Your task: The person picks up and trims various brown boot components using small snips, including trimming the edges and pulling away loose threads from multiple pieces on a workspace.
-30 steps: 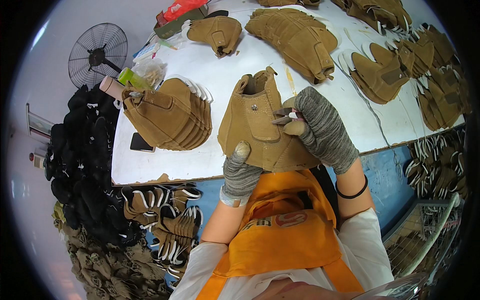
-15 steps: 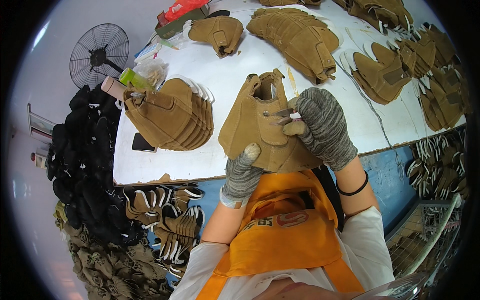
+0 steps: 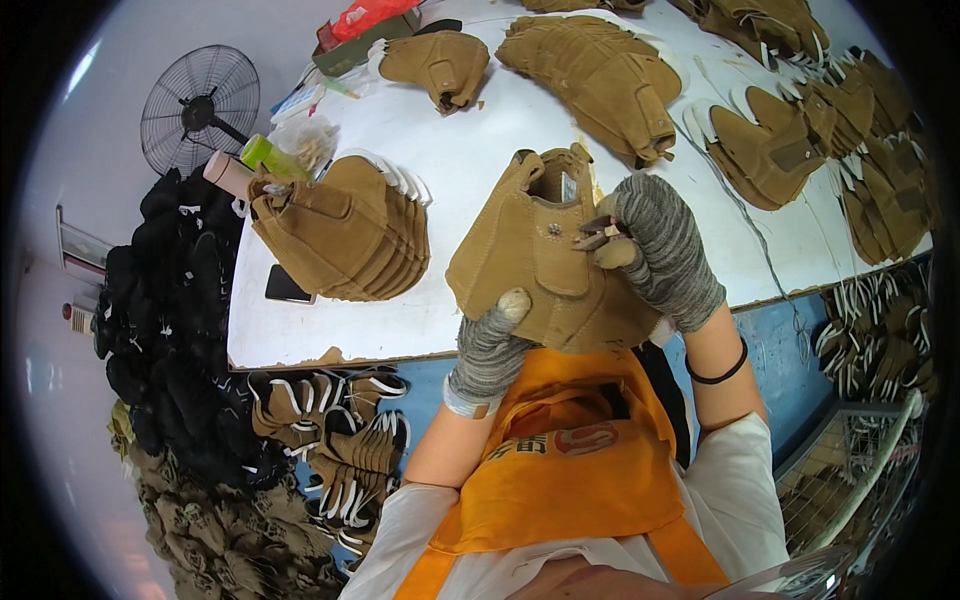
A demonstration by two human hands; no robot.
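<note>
A brown suede boot upper [image 3: 545, 265] stands in front of me at the table's near edge, its collar opening at the top. My left hand [image 3: 490, 350], in a grey knit glove with the thumb tip uncovered, grips its lower left side; the other fingers are hidden behind it. My right hand [image 3: 655, 250], gloved alike, is closed round small thread snips [image 3: 598, 236]. Their blades point left at the upper's right side, just right of a small round metal stud [image 3: 554, 230]. Whether the blades touch the suede, I cannot tell.
Stacked brown uppers [image 3: 340, 230] stand left on the white table [image 3: 400, 335], beside a phone [image 3: 289, 284]. More stacks [image 3: 595, 85] lie at the back and right. A thin cord [image 3: 745, 215] runs across the right side. Black items [image 3: 170, 320] pile up at the left, near a fan [image 3: 200, 110].
The boot upper and both hands have shifted slightly right. The snips have moved from beside the stud toward the upper's right edge, and their blades look closer together.
</note>
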